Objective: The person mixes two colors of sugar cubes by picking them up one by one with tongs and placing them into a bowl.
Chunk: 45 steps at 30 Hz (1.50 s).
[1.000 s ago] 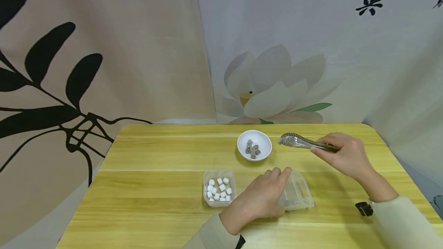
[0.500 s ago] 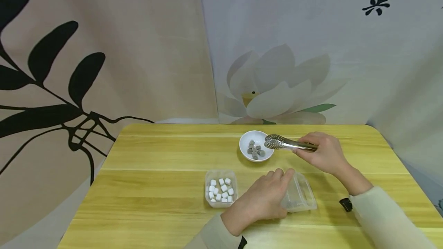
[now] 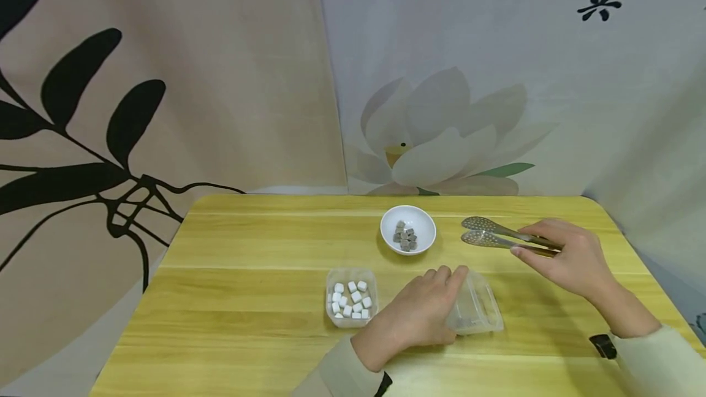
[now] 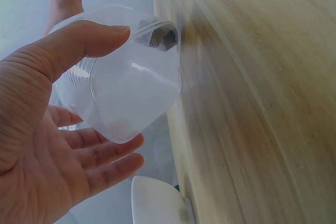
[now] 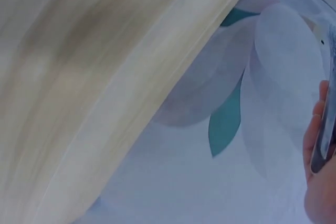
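Note:
In the head view my left hand (image 3: 416, 311) holds a clear plastic container (image 3: 474, 308), which is tipped on its side. The left wrist view shows thumb and fingers around its walls and a few grey cubes (image 4: 163, 38) in its lower corner. My right hand (image 3: 570, 259) grips metal tongs (image 3: 499, 238) with perforated tips, raised to the right of a white bowl (image 3: 390, 250). The tips stand apart with nothing between them. Several grey cubes (image 3: 405, 238) lie in the bowl. Only part of the right hand and tongs shows in the right wrist view.
A second clear container (image 3: 330, 317) with several white cubes (image 3: 355, 297) stands upright left of my left hand. The wooden table (image 3: 248, 299) ends at a printed cloth backdrop (image 3: 265, 78) behind the bowl.
The tongs, earlier closed on a grey cube, moved left to the bowl, let it go there, and have since drawn back right with tips spread. The left hand has stayed put.

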Tool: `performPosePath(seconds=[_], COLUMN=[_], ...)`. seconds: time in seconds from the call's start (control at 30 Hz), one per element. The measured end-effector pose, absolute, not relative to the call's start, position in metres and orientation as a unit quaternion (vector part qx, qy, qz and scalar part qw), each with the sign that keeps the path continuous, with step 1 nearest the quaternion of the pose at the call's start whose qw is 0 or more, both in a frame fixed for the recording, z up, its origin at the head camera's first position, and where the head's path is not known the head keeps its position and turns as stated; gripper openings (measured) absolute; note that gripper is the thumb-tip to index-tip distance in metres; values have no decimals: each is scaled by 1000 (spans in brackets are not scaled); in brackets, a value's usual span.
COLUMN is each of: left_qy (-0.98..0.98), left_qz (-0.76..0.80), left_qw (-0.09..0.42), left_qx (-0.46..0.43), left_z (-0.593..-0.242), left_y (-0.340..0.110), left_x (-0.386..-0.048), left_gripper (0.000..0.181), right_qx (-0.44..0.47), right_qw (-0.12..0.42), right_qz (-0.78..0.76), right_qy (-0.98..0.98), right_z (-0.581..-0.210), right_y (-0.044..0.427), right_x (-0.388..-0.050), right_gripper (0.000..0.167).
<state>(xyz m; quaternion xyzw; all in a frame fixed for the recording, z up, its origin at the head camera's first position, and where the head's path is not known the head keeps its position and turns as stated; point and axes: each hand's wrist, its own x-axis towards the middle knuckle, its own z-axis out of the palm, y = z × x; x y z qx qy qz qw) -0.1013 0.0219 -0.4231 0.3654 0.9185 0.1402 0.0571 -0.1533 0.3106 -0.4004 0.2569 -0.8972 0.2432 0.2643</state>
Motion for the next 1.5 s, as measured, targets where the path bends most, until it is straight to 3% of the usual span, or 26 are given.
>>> performPosePath(seconds=[0.47,0.87,1.5], left_qy=[918,914,912], left_qz=[137,133,142], left_qw=[58,41,43], left_qx=[368,380,382], left_z=[-425,-426,-425], left_y=[22,23,22], left_x=[-102,-102,-102], left_gripper=[109,107,102], right_qx=[281,331,406], right_qw=[271,243,134], right_qz=[200,202,152], right_qy=[-899,-889,-891], right_z=[-388,-401,-393], right_y=[356,353,320], right_x=[-124,-109,-118], right_gripper=[40,45,34])
